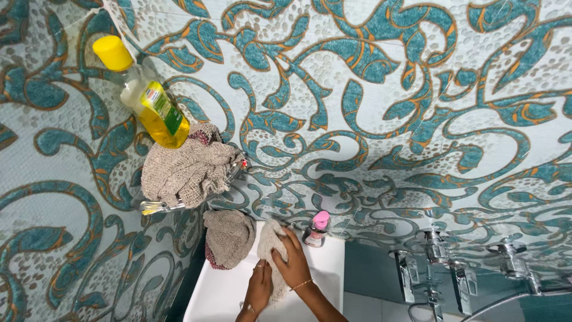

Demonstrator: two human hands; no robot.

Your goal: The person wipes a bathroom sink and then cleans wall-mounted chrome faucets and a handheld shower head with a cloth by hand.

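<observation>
Over the white washbasin [226, 292]: right hand [293, 262] and left hand [260, 286] both clasping a beige cloth [269, 244], wringing apparently under way, firmer twisting likely needed; brown cloth [227, 237] just left, pink-capped bottle [316, 228] just right.

Teal-and-orange swirl-patterned tiled walls [369, 101] surround a white basin [325, 262] and chrome taps [435, 247].

Right hand [293, 262] and left hand [260, 287] press down, fingers extended.
</observation>
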